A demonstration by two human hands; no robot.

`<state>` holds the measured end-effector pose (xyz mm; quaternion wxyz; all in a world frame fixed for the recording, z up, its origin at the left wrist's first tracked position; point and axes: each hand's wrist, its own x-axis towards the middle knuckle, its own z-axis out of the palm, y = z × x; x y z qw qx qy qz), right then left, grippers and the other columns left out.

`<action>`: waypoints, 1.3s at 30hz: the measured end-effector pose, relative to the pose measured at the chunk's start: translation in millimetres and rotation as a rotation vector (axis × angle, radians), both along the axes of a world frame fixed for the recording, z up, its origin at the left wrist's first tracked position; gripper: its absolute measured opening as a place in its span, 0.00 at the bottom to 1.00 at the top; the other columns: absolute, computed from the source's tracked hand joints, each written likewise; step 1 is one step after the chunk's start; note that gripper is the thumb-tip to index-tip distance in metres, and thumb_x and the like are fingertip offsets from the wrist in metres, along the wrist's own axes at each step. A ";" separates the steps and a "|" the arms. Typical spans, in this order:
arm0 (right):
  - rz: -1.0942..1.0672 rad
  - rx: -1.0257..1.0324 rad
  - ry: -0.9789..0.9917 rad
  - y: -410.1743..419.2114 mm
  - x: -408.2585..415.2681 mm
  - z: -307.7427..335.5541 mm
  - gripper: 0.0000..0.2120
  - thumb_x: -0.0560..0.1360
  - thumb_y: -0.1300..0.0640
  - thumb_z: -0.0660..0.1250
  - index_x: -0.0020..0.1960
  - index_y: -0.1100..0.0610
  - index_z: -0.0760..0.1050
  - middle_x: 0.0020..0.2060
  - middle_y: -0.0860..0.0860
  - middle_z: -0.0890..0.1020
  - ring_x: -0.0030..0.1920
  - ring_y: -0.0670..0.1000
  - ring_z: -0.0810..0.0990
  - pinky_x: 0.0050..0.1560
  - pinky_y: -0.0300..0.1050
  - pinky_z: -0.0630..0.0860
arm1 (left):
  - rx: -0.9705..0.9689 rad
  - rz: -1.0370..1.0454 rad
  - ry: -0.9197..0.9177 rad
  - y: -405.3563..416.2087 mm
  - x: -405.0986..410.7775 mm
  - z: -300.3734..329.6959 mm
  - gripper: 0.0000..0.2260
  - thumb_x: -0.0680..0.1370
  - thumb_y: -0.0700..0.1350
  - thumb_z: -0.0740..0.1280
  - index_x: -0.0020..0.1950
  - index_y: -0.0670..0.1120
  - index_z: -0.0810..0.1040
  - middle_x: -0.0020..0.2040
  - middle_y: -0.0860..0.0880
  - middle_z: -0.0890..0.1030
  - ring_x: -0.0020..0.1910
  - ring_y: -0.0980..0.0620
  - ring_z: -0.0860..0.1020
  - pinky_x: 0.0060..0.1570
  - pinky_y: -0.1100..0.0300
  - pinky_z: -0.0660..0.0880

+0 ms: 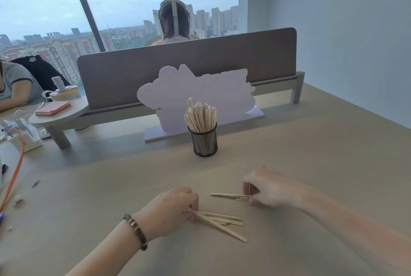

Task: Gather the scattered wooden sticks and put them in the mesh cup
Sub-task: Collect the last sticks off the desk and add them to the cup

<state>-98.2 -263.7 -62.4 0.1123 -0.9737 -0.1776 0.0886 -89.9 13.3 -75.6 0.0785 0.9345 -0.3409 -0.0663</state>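
Observation:
A black mesh cup (205,142) stands upright mid-table, packed with several pale wooden sticks (200,116) that poke out of its top. Nearer to me, my left hand (172,208) grips one end of a fanned bunch of sticks (222,222) that lies on the table and points right. My right hand (264,189) pinches the right end of a few sticks (229,195) held roughly level just above the tabletop. Both hands are in front of the cup, well short of it.
A white cut-out sign on a base (200,98) stands just behind the cup, with a grey desk divider (189,64) beyond it. A round shelf with pink notes (53,108), a power strip and an orange cable (15,173) lie at the left. Two people sit beyond.

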 end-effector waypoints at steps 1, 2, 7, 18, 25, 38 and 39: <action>0.001 0.003 0.011 -0.3 -0.6 1.0 0.07 0.71 0.53 0.71 0.50 0.50 0.78 0.44 0.46 0.78 0.46 0.47 0.71 0.44 0.41 0.65 | 0.026 -0.001 -0.024 -1.1 -1.6 0.3 0.09 0.77 0.48 0.66 0.57 0.51 0.75 0.54 0.53 0.76 0.56 0.51 0.75 0.50 0.59 0.68; -0.002 0.012 0.020 -0.7 -1.0 2.1 0.07 0.72 0.53 0.71 0.50 0.50 0.79 0.43 0.45 0.77 0.46 0.47 0.71 0.43 0.41 0.65 | 0.052 -0.001 -0.044 -2.6 -3.1 0.7 0.09 0.78 0.48 0.65 0.58 0.51 0.74 0.56 0.52 0.77 0.57 0.50 0.75 0.51 0.58 0.68; -0.051 0.032 0.048 -1.6 -0.2 1.1 0.07 0.69 0.55 0.71 0.46 0.51 0.81 0.37 0.42 0.78 0.42 0.46 0.77 0.36 0.37 0.69 | 0.086 -0.004 -0.053 -6.5 -5.0 3.9 0.09 0.79 0.46 0.63 0.59 0.48 0.74 0.58 0.49 0.77 0.58 0.47 0.75 0.53 0.56 0.69; 0.073 -0.133 0.020 0.4 -7.4 -9.6 0.10 0.80 0.56 0.59 0.60 0.52 0.71 0.58 0.53 0.78 0.60 0.55 0.74 0.59 0.49 0.70 | 0.213 -0.167 -0.339 -10.3 -20.0 0.7 0.11 0.71 0.37 0.68 0.50 0.47 0.73 0.45 0.48 0.78 0.43 0.45 0.78 0.37 0.53 0.74; 0.058 -0.184 -0.119 4.6 -11.4 -24.3 0.10 0.78 0.61 0.57 0.58 0.55 0.70 0.56 0.56 0.77 0.57 0.59 0.76 0.54 0.51 0.71 | 0.336 -0.181 -0.452 -19.1 -27.4 -2.4 0.15 0.56 0.36 0.74 0.36 0.49 0.75 0.31 0.51 0.75 0.23 0.51 0.73 0.20 0.61 0.63; -0.206 0.116 -0.036 -4.3 2.6 -23.1 0.12 0.81 0.62 0.52 0.59 0.54 0.71 0.55 0.55 0.73 0.56 0.60 0.76 0.54 0.52 0.71 | 0.029 0.242 -0.195 -26.5 -26.4 -13.8 0.07 0.83 0.49 0.51 0.47 0.49 0.63 0.50 0.45 0.76 0.47 0.37 0.78 0.43 0.48 0.72; -0.223 0.153 -0.015 -5.2 5.5 -22.4 0.12 0.81 0.62 0.53 0.60 0.54 0.72 0.56 0.55 0.74 0.57 0.59 0.75 0.54 0.49 0.70 | -0.014 0.270 -0.146 -25.4 -23.9 -14.3 0.09 0.83 0.52 0.50 0.46 0.49 0.62 0.49 0.44 0.78 0.48 0.37 0.78 0.44 0.49 0.71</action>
